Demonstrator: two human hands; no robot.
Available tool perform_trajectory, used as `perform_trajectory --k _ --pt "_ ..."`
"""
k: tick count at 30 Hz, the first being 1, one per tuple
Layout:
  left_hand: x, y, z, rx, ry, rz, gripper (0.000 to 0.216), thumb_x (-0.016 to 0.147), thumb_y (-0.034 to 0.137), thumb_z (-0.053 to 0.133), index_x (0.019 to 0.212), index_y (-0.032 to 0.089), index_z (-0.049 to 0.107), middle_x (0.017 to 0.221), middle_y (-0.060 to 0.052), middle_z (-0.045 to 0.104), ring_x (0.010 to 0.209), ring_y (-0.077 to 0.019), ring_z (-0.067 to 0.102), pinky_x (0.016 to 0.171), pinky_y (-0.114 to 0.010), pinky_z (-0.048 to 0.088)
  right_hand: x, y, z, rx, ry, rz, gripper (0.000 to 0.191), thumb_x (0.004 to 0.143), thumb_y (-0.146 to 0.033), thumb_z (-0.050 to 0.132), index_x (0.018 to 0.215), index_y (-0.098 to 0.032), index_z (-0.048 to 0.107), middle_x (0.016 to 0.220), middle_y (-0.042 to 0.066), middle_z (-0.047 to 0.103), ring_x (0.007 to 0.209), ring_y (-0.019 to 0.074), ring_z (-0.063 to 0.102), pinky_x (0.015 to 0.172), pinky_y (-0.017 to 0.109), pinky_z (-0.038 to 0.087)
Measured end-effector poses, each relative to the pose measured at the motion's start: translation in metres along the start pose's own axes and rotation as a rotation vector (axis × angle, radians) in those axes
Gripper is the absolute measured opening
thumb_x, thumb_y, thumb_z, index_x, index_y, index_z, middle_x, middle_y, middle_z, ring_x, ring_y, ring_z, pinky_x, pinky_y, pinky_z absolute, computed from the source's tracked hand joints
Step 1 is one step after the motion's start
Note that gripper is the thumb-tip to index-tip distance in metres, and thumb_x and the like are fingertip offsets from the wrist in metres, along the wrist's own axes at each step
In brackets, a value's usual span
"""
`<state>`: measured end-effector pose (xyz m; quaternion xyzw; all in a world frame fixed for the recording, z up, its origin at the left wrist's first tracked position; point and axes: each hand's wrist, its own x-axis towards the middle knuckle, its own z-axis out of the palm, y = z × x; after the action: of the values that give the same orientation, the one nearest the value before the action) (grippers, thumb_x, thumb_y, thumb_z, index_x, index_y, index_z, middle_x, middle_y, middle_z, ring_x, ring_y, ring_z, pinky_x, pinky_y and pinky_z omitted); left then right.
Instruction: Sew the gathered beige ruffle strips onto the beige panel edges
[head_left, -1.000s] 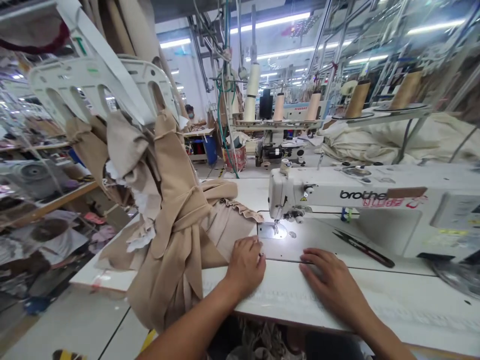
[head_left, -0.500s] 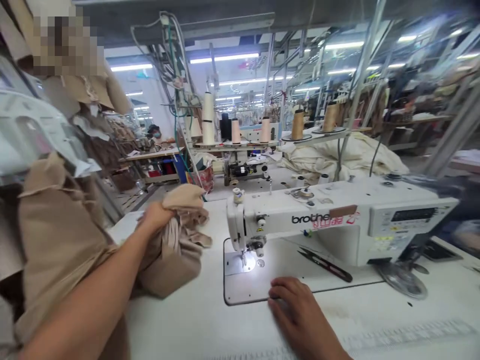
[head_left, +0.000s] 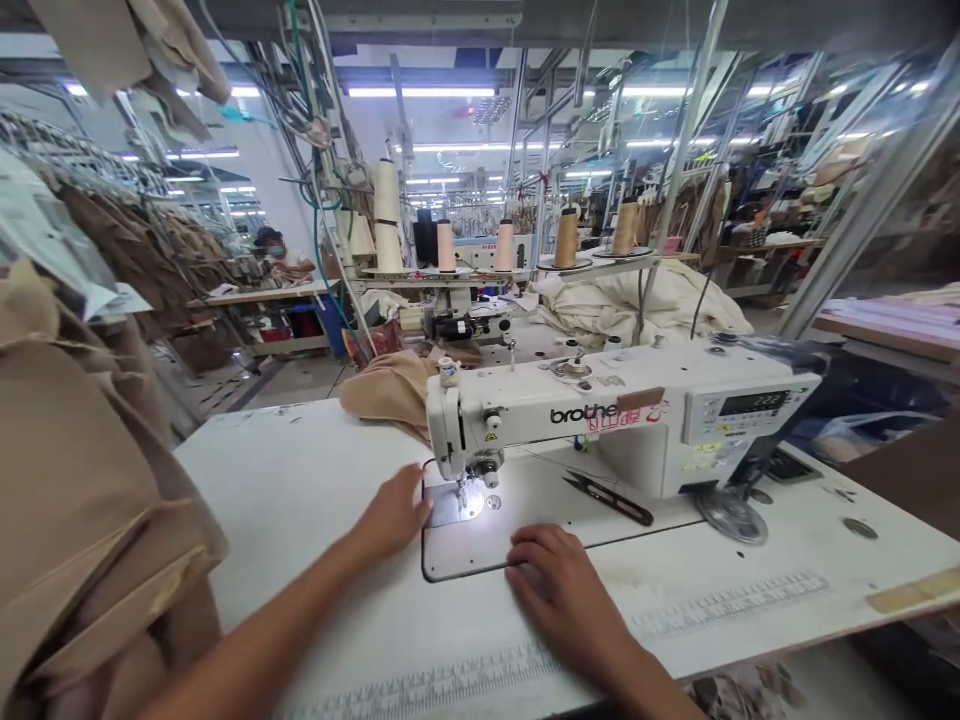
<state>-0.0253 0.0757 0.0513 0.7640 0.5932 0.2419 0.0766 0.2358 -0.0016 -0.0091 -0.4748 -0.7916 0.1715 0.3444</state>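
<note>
From here I see a white sewing table (head_left: 300, 470) carrying one Brother sewing machine (head_left: 600, 420), with one needle plate (head_left: 454, 505) under its head. Around that plate I count one bunched beige cloth (head_left: 390, 395) at eleven o'clock, one pair of snips (head_left: 609, 498) at three, the open, empty left hand (head_left: 394, 515) just beside it at nine, and the open, empty right hand (head_left: 559, 590) flat at four.

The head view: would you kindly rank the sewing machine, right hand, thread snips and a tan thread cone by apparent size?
The sewing machine, the right hand, the thread snips, the tan thread cone; the hand's nearness to the camera leaves its rank unsure.
</note>
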Motion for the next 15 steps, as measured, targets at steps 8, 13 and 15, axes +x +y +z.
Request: perform_trajectory --k 8,13,15 --pt "-0.193 0.004 -0.095 0.014 0.313 -0.099 0.023 0.092 0.043 0.058 0.102 0.029 0.074 0.087 -0.001 0.078 0.072 -0.0184 0.072 0.073 -0.030 0.062 -0.009 0.016 0.000 0.016 -0.018 -0.058 0.031 0.097 -0.048 0.058 0.100 -0.025 0.079 0.113 0.011 0.076 0.107 0.0327 0.070 0.096 0.056 0.053" --pt "-0.240 -0.034 -0.138 0.244 0.658 -0.445 0.035 0.081 0.051 0.073 0.098 0.022 0.062 0.094 -0.006 0.065 0.083 -0.0245 0.064 0.080 -0.041 0.056 -0.010 0.024 -0.001 0.007 -0.050 -0.055 0.044 0.090 -0.063 0.057 0.095 -0.025 0.080 0.110 0.013 0.078 0.104 0.0373 0.071 0.095 0.062 0.054" --pt "-0.251 -0.055 -0.140 0.236 0.589 -0.519 0.038 0.075 0.053 0.077 0.090 0.021 0.063 0.086 -0.004 0.065 0.080 -0.0238 0.063 0.077 -0.040 0.055 -0.012 0.020 -0.005 -0.003 -0.085 -0.045 0.045 0.089 -0.064 0.057 0.095 -0.025 0.079 0.110 0.014 0.078 0.104 0.0389 0.071 0.092 0.062 0.055"
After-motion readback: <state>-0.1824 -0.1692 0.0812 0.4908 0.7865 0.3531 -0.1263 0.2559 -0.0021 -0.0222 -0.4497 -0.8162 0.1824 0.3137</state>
